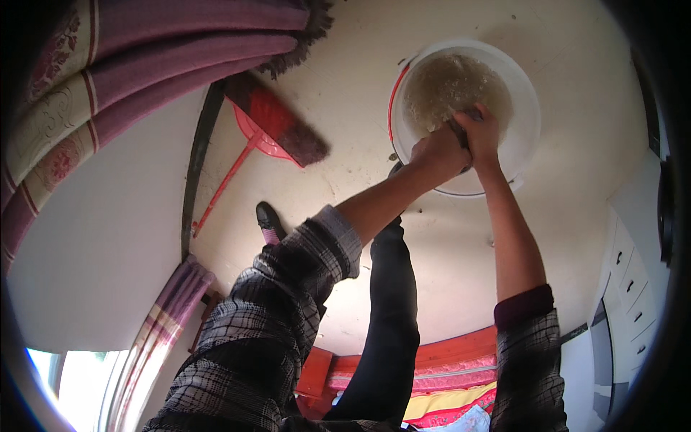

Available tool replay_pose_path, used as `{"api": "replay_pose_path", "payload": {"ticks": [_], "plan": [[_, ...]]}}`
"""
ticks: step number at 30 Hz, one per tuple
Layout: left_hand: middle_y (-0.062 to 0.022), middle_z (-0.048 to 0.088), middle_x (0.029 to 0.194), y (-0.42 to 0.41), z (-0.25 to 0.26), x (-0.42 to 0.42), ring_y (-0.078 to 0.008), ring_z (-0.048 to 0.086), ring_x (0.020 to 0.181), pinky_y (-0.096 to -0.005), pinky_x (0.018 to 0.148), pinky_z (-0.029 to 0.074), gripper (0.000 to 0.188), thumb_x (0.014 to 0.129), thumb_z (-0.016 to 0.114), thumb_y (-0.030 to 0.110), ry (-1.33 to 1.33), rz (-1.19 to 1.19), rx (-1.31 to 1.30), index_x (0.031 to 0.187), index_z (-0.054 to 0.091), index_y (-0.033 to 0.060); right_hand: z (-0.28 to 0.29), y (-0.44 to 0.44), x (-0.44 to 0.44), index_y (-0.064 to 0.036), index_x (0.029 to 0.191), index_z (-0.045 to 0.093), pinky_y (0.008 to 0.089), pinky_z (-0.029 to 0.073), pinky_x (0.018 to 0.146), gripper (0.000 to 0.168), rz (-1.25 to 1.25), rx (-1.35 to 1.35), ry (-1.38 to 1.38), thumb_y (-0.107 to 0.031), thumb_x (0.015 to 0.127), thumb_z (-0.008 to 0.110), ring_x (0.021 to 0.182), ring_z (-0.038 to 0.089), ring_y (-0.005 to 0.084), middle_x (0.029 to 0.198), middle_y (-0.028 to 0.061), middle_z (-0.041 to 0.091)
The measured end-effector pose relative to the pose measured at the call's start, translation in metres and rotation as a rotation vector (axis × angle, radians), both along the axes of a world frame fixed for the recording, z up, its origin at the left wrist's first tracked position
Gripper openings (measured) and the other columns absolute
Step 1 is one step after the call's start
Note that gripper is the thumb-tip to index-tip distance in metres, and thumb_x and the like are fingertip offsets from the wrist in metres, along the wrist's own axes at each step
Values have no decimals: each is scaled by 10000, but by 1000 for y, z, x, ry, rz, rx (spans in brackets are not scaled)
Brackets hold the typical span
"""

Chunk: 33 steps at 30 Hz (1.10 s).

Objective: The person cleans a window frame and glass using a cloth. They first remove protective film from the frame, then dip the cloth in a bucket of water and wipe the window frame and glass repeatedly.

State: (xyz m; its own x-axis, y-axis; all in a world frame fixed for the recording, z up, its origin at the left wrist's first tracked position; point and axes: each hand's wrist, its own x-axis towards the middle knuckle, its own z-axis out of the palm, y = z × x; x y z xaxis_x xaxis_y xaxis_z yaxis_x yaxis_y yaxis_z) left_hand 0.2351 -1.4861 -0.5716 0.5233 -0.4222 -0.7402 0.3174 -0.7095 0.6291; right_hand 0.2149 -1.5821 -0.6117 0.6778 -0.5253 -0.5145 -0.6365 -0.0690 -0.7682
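Note:
Both hands are closed around a dark wet cloth (459, 133), which looks twisted between them. My left hand (440, 150) grips its nearer part, and my right hand (484, 129) grips beside it. Most of the cloth is hidden by my fingers. Below them stands a white plastic bucket (530, 121) with a red grip (397, 102) on its wire handle. Murky brownish water (448, 81) with bubbles on its surface fills part of the bucket.
A red dustpan (253, 132) and a dark-bristled broom head (286, 127) lie left of the bucket. Purple patterned curtains (200, 35) hang at upper left. White drawers (629, 286) line the right. My shoe (268, 216) is on the pale floor; a bed (448, 378) is behind me.

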Motion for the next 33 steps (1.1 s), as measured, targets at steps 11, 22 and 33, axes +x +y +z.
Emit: {"api": "replay_pose_path", "payload": {"ticks": [11, 22, 33], "plan": [[-128, 634, 1037, 33, 50, 34, -202, 623, 960, -361, 757, 539, 552, 723, 724, 241, 630, 212, -345, 1197, 541, 23, 50, -32, -61, -65, 1258, 529, 441, 290, 1119, 468, -197, 1359, -526, -394, 925, 547, 1313, 392, 285, 1443, 144, 401], [-172, 560, 992, -6, 77, -2, -297, 579, 963, -337, 871, 472, 571, 701, 706, 67, 37, 832, -432, 1172, 389, 6, 124, 20, -52, -81, 1409, 382, 432, 274, 1124, 621, -891, 990, -462, -270, 877, 642, 1308, 403, 248, 1379, 99, 460], [-145, 546, 1163, 10, 109, 4, -359, 451, 1183, -531, 1074, 289, 394, 568, 722, 135, -786, 237, -587, 947, 618, 112, 139, 6, -65, -66, 1319, 301, 351, 383, 1004, 691, -71, 399, -82, -164, 786, 729, 1207, 416, 208, 1287, 88, 401]]}}
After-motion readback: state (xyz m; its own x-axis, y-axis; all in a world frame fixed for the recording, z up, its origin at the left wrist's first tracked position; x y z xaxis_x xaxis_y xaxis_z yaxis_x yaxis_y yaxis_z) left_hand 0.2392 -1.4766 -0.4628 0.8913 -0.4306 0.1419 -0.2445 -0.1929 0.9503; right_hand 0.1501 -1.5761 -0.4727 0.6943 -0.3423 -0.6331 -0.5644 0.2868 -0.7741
